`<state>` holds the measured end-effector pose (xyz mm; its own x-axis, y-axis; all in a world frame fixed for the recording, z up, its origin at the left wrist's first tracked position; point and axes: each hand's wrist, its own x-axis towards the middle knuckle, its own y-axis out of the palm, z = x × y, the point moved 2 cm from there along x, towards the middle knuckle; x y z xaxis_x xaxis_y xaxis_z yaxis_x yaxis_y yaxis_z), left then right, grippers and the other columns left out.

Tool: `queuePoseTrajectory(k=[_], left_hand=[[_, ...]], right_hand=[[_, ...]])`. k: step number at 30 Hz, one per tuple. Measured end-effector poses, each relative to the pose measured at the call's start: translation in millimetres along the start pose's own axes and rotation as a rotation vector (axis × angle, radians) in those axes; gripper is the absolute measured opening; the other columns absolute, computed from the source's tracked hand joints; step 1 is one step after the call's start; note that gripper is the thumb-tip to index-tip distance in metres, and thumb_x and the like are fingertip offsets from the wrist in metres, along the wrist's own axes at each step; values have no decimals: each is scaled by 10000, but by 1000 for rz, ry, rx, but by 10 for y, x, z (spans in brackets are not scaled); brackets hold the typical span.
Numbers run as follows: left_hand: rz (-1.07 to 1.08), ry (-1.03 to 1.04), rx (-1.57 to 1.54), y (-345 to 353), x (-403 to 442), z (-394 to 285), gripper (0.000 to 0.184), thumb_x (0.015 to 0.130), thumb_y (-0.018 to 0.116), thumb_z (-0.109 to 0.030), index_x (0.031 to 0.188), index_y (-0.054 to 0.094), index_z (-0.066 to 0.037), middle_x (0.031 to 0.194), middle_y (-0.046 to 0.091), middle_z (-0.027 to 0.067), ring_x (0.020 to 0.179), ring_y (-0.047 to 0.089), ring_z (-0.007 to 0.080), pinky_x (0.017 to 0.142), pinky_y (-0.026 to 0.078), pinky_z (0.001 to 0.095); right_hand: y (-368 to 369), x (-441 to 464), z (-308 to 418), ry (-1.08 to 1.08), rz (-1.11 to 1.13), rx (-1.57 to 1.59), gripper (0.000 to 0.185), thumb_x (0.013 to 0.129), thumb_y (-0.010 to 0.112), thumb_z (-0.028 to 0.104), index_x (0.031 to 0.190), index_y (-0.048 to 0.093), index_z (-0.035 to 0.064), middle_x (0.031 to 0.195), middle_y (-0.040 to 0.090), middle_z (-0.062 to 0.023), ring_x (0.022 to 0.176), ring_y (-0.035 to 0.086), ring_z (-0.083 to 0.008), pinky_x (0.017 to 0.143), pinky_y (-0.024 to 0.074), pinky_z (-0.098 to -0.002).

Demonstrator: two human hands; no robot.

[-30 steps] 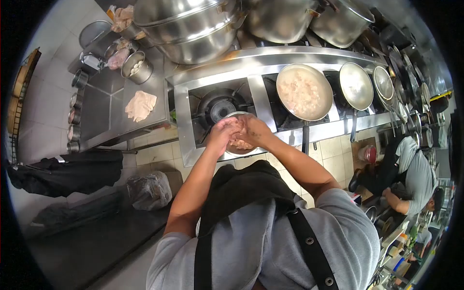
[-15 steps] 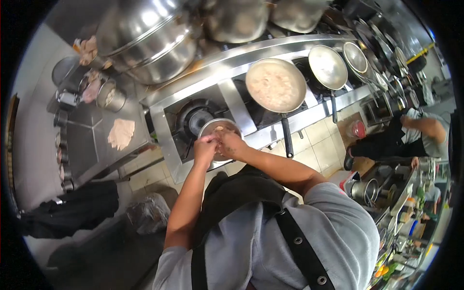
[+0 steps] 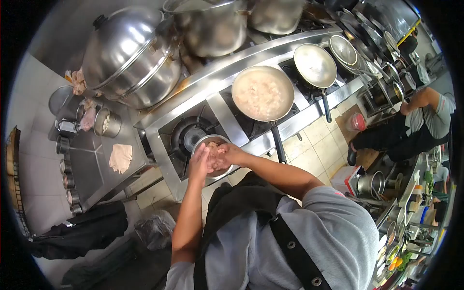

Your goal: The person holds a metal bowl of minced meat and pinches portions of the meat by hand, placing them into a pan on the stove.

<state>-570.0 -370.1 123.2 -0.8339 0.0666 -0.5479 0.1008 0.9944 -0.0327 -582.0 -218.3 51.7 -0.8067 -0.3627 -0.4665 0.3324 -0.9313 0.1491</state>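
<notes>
A round metal bowl [image 3: 211, 137] sits at the front of the stove, beside a burner [image 3: 195, 138]. My left hand [image 3: 199, 163] is over its left side, fingers pressed against pinkish raw meat [image 3: 216, 159]. From the right, my right hand [image 3: 233, 155] grips the same meat, its fingertips partly hidden. The two hands hold the meat between them over the bowl, whose contents they mostly cover.
A frying pan [image 3: 263, 94] with pale pieces in creamy liquid stands right of the bowl; another pan [image 3: 315, 65] lies beyond. A large steamer [image 3: 130, 58] rises behind. Flat pale meat [image 3: 121, 158] lies on the left counter [image 3: 89, 166]. A co-worker [image 3: 420, 121] stands at right.
My hands have moved slightly apart, from close together to either side of the meat, showing more of it. The whole view has shifted a little; the pans stay put on the stove.
</notes>
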Motion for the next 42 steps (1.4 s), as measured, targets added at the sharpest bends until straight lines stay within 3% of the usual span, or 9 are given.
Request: queuePoseTrajectory(k=[5,7,11,24,30,31,33,36,42], left_hand=[[-45,143,48,-196,276,335,466,905,553,-347,1284,505,-81,1134,634,39,936,611,140,675,417,253],[-25,125,68,-189,308,435,407,891,581,-291,1229,544,-66,1053,652,15,885,608,115,650,415,237],[-34,9,93,-148,309,553,363,882,605,-257,1189,571,-67,971,656,3,849,605,95,628,417,227],[-148,12,136,-107,88,403,303,861,571,-162,1139,591,-42,948,648,26,828,610,111,647,452,243],[-110,191,132,-172,375,489,237,829,623,-168,1005,645,-12,856,645,60,743,593,123,649,473,277],[-119,183,128,-166,390,436,237,829,623,-168,1005,645,-12,856,645,60,743,593,123,649,473,277],[-83,54,-27,-165,442,325,260,884,576,-195,1070,615,-18,862,630,38,753,580,104,624,474,251],[-190,157,49,-231,657,471,269,882,564,-219,1038,626,-8,879,631,45,800,581,119,701,470,274],[-105,110,89,-298,752,571,317,857,567,-238,1047,623,10,930,645,68,846,589,145,745,459,295]], right_hand=[[-670,-186,453,26,-120,206,244,922,419,204,966,567,15,780,615,-79,553,567,-142,441,459,-273],[-1173,-38,565,-173,-277,105,349,955,387,325,927,573,32,704,601,-94,570,571,-214,555,499,-360],[-2181,308,1058,-396,-850,-807,368,922,401,317,980,572,-3,938,642,-226,826,635,-352,706,502,-419],[-3257,1119,1208,-193,-846,-1161,247,815,544,144,1024,619,36,1043,613,-253,995,593,-381,854,472,-419],[-1553,287,1593,-596,-501,-799,178,813,609,209,917,646,69,796,659,-182,756,646,-325,687,502,-392],[-1211,310,1343,-557,-389,-682,93,823,574,60,891,622,18,790,660,-115,722,620,-130,663,493,-280],[-419,-15,1246,-352,28,-830,122,814,573,87,905,636,36,801,663,-121,753,642,-193,676,502,-319],[211,287,340,-269,-26,-1469,570,713,723,309,1149,526,-1,1044,617,-209,984,619,-320,817,502,-372],[476,444,-17,-121,-129,-1681,498,816,628,245,1222,450,16,1184,565,-183,1036,601,-297,816,514,-364]])
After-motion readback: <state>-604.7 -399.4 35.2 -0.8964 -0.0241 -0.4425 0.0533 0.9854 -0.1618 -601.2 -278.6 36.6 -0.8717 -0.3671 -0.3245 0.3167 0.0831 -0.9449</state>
